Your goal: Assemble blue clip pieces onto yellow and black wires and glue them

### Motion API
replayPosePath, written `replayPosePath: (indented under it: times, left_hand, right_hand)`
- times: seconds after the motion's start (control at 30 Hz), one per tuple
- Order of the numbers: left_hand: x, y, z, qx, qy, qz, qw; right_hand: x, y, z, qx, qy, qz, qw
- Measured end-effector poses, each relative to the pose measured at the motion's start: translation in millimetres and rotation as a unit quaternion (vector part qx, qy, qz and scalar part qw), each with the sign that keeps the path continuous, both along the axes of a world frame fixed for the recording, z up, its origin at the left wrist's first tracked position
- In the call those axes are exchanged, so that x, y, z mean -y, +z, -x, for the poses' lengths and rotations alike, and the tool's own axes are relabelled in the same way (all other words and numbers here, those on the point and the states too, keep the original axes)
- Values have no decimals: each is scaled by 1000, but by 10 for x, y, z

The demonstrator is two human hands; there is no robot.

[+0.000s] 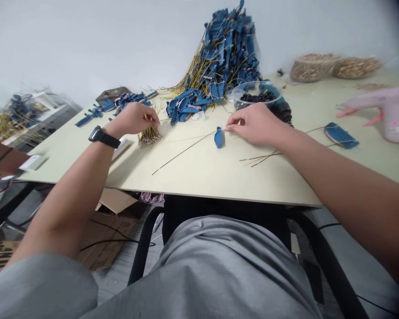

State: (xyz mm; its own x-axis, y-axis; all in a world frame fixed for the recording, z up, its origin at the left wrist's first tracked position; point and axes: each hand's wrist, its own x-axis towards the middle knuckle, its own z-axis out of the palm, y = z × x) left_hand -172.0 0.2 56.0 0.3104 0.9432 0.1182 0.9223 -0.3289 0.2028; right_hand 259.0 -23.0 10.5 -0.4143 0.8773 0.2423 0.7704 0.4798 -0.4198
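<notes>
My left hand [138,118] is closed around a bundle of thin yellow wires [149,134]. Their pale, knobby ends point down at the table, and some yellow shows between the fingers. At the middle of the table, my right hand [254,125] pinches with thumb and forefinger at the edge of a small blue leaf-shaped piece [218,138]. A thin dark wire [182,153] runs from this piece toward the table's front. Another blue piece [341,135] with wires lies beyond my right forearm, and loose wire ends [260,158] rest below my right wrist.
A tall heap of blue pieces on yellow wires [228,53] leans against the wall. Near it stand a clear tub of small black parts [257,95] and a dark teal tool [283,108]. A pink glue gun [390,108] and bags of tan bits [314,67] are at right.
</notes>
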Motion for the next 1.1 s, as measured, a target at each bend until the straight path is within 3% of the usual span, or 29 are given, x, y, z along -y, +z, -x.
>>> replayPosePath:
  times: [0.13, 0.27, 0.37, 0.5, 0.77, 0.87, 0.97, 1.07, 1.1]
  left_hand:
    - [-31, 8, -17, 17, 12, 3, 1000]
    - [-89, 60, -53, 55, 34, -48, 997]
    - [-105, 157, -84, 111, 59, -31, 992]
    - [-115, 249, -70, 100, 92, -18, 991]
    - [-238, 89, 33, 104, 25, 11, 994]
    - [-203, 84, 12, 118, 31, 23, 992]
    - [-253, 156, 65, 167, 89, -50, 981]
    - [-486, 293, 164, 252, 121, -152, 948]
    - [-583, 368, 184, 238, 118, -145, 953]
  right_hand:
    - [29, 22, 31, 8, -10, -3, 1000]
    - [21, 10, 22, 4, -3, -3, 1000]
    - [1, -10, -4, -5, 7, -4, 1000]
    - [-3, -14, -17, -12, 8, -5, 1000]
    - [13, 1, -4, -15, 9, -2, 1000]
    - [1, -13, -7, -13, 12, -4, 1000]
    - [-27, -39, -18, -9, 14, -9, 1000]
    - [-53, -61, -30, -13, 19, -11, 1000]
    - [-56, -65, -31, -14, 20, -10, 1000]
